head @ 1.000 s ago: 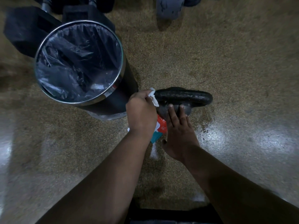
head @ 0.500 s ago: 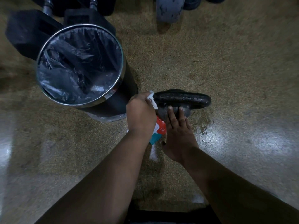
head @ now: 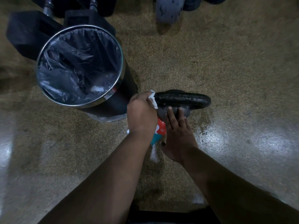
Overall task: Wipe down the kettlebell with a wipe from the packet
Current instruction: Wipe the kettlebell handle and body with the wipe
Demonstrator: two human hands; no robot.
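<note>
Both forearms are reaching in from six o'clock, over a speckled floor [head: 234, 65] that is shining in pale patches at three and nine o'clock.

The right hand [head: 179, 136] is lying just below centre with its fingers straight and spread a little, fingertips resting on the rounded body of the kettlebell [head: 182, 99]; it is gripping nothing. At its nine o'clock, the left hand [head: 140, 113] is curling into a fist around a white wipe [head: 152, 100] and pressing it against the left end of the kettlebell's handle. A fold of the wipe is poking out between the fist and the iron.

Between the two wrists a red, white and teal packet [head: 159, 131] is lying on the floor, partly hidden under the left hand, at seven o'clock from the kettlebell.

The kettlebell is standing on the floor at centre, its dark handle running from nine to three o'clock and glistening.

At ten o'clock from it, close beside the left hand, a round black bin [head: 123, 97] with a metal rim is standing, lined with a clear plastic bag [head: 77, 65].

Beyond the bin, at eleven o'clock, black dumbbells [head: 27, 34] are sitting on the floor.
</note>
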